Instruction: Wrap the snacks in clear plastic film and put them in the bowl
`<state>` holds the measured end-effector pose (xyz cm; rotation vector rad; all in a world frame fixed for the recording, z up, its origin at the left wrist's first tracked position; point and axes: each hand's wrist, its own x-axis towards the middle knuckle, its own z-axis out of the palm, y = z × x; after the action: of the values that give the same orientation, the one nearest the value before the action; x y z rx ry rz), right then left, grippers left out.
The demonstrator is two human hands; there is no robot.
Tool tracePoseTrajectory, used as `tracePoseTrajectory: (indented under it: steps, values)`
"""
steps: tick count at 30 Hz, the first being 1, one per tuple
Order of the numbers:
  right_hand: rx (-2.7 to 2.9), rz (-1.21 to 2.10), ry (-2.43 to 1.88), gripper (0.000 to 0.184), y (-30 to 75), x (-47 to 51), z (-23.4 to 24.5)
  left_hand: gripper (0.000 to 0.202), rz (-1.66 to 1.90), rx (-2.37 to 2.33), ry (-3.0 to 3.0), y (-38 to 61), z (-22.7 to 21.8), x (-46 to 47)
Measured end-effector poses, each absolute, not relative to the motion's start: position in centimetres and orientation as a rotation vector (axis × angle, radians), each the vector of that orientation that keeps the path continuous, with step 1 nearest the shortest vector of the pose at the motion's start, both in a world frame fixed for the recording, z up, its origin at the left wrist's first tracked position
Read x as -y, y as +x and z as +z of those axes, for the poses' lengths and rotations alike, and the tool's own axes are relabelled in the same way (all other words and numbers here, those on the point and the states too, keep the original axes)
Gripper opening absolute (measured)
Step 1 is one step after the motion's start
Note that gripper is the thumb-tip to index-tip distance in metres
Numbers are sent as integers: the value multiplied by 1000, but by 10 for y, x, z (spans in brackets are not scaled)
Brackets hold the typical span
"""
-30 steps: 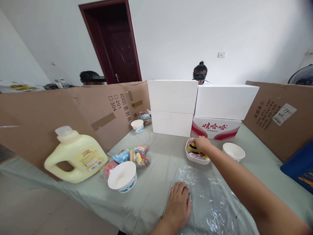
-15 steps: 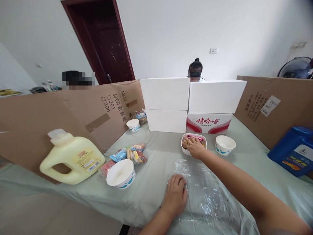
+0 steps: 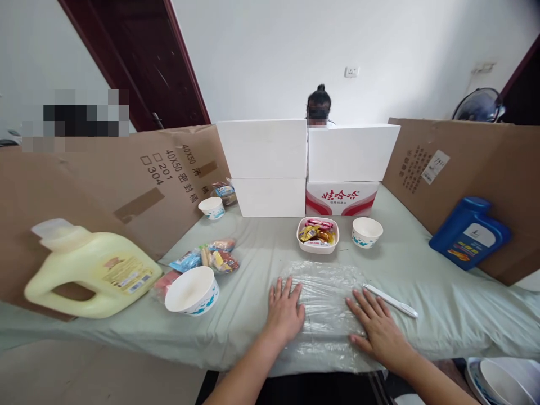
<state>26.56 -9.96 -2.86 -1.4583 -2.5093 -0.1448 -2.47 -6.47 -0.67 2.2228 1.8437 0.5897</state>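
A clear plastic sheet [image 3: 327,306] lies flat on the green-grey tablecloth in front of me. On its left edge rests my left hand [image 3: 284,309], open, palm down with fingers spread. My right hand [image 3: 377,326] lies open on the right edge, fingers spread too. Just beyond that hand's fingertips is a white, knife-like utensil [image 3: 392,301]. Past the sheet stands a white square bowl [image 3: 318,247] filled with wrapped snacks [image 3: 317,230]. To its right is a white paper bowl [image 3: 367,232] with a blue pattern.
At left are a yellow jug [image 3: 97,270], a larger paper bowl [image 3: 192,289] and packaged snacks [image 3: 219,260]; a small bowl [image 3: 212,208] stands farther back. White boxes [image 3: 272,197] block the far side, cardboard [image 3: 472,185] and a blue bottle [image 3: 468,233] the right. A person [image 3: 319,107] sits behind the boxes.
My right hand has left the snack bowl and come back onto the plastic sheet's right side. My left hand's fingers are spread wider. The view has shifted to the right, and the white utensil now shows.
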Motion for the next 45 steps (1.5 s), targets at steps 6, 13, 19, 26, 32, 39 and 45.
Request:
tracePoseTrajectory:
  steps: [6,13,19,26,32,39,45]
  values:
    - [2465,-241,-1362,84,296,143,-23,33,1075,-1581,1896,-77,21,62]
    - [2482,-176,-1065,50,245,175,-29,22,905,-1432,1874,-75,31,91]
    - [2349,194,-1031,25,229,175,-12,24,545,-1286,2249,-75,36,104]
    - [2344,394,-1045,17,254,183,0,89,28,-1081,2424,-100,47,128]
    - [2192,297,-1098,21,245,183,8,74,264,-1044,2660,-103,9,160]
    - [1869,592,-1322,21,247,172,-1,15,724,-1200,2131,-111,20,158]
    - [1636,670,-1582,29,229,113,3,13,887,-1489,1933,-93,36,101]
